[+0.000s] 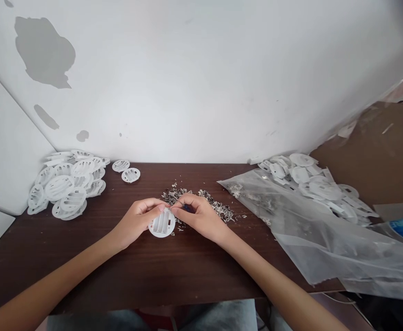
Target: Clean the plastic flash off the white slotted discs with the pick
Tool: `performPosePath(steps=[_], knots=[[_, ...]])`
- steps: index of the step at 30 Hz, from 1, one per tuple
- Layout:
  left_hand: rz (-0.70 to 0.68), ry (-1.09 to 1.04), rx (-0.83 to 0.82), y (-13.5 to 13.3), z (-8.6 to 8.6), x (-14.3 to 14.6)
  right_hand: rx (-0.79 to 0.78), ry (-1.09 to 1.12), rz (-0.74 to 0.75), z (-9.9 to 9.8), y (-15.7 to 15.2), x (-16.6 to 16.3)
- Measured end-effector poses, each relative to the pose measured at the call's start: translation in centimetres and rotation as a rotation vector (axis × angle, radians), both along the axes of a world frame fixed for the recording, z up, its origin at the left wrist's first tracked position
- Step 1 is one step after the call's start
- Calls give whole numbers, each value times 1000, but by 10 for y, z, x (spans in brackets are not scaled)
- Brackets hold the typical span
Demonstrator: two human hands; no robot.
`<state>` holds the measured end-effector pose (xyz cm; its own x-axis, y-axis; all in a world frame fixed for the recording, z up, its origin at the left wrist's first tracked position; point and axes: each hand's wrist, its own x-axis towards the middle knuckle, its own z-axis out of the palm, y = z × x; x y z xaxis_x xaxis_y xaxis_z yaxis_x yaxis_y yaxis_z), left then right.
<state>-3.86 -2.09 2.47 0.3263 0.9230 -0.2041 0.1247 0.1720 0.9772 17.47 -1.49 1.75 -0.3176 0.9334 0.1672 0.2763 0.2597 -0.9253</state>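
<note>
The step in hand appeared to be close fingertip work at the far edge of one slotted white plastic disc (161, 225). The disc was held over the near-middle of the dark wooden table (135, 280), its slotted face turned toward the wearer. The left hand (135, 224) pinched it at the far left of its rim between thumb and fingers. The right hand (201, 216) had thumb and forefinger drawn together at the far right of the rim; whether they gripped the rim itself or some small piece, I could not tell.

Just beyond the hands lay a scatter of small metal clips (222, 209). Similar slotted discs (65, 186) were heaped at far left, and white plastic parts (301, 172) at far right, partly under a clear plastic sheet (284, 230).

The next move, I judged, called for a steady left pinch and fine, light pressure from the right fingertips at that edge.
</note>
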Motion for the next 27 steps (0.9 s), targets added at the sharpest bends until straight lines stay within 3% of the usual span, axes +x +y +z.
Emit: performPosePath(steps=[14, 20, 27], knots=[[-21, 107, -61, 2, -4, -1, 61, -62, 77, 3, -5, -3], [3, 92, -72, 1, -4, -1, 218, -216, 165, 3, -12, -3], [-4, 130, -38, 2, -5, -1, 263, -281, 182, -1, -13, -4]])
